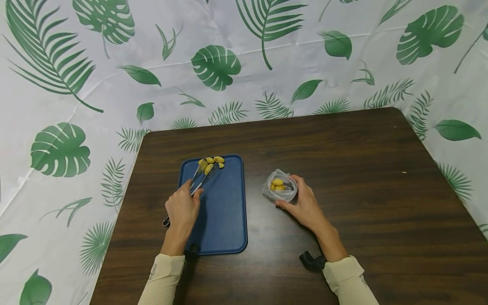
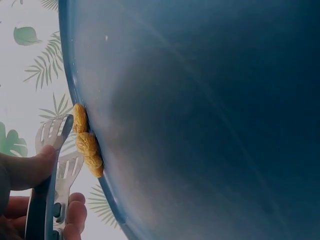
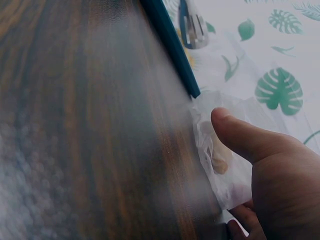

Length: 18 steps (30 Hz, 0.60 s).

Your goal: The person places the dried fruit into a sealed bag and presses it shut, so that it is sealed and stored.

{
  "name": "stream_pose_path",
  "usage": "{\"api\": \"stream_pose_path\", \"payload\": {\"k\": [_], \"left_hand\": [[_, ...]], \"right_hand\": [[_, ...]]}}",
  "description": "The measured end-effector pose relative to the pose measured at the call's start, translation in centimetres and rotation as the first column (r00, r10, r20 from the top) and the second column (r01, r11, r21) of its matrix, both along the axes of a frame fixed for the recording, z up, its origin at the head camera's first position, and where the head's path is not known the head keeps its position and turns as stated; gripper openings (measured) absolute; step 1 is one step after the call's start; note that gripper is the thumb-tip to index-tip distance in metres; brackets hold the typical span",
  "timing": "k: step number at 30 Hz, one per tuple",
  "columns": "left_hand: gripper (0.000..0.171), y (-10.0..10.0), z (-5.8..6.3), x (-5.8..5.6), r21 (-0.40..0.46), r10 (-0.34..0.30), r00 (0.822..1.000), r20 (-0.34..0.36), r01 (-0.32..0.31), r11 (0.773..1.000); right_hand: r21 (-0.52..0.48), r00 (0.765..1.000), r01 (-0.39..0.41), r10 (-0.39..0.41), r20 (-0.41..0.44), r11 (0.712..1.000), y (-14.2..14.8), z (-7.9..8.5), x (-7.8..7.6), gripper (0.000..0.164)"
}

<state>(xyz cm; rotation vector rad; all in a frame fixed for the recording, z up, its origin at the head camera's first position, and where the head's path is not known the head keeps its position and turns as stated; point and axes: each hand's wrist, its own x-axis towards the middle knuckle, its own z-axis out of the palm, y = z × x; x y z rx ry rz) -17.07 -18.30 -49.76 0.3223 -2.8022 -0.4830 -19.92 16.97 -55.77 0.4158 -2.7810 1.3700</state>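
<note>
Cream sleeves (image 1: 158, 288), broad cuffs (image 1: 343, 271), black wrist cameras (image 1: 313, 261)

On the counter (image 1: 362, 169), backed by a sheet (image 1: 160, 97) across the frame's top, a tray (image 1: 225, 212) left of centre bears food pieces (image 1: 219, 159) at its upper end under tongs (image 1: 202, 181), right of which a plastic bag (image 1: 268, 195) holds others.

I count one table (image 1: 343, 144) under one tray (image 1: 223, 212), about six yellow pieces (image 1: 210, 160) on it, one pair of tongs (image 2: 42, 200) and one left hand (image 1: 184, 207) over its left side; right of it, one right hand (image 1: 305, 205) and one bag (image 1: 282, 196) showing three more.
</note>
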Motion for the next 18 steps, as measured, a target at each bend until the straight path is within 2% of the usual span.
{"api": "stream_pose_path", "payload": {"k": [10,18], "left_hand": [[0.048,-0.12,-0.18,-0.14,-0.020,0.006,0.999,0.036,-0.005,1.000],[0.038,-0.26,-0.15,0.07,-0.022,0.010,0.999,0.035,-0.009,1.000]], "right_hand": [[0.000,1.000,-0.004,0.004,0.016,1.000,0.12,0.08,0.04,0.093],[0.010,1.000,-0.002,0.002,0.019,1.000,0.10,0.03,-0.03,0.093]]}}
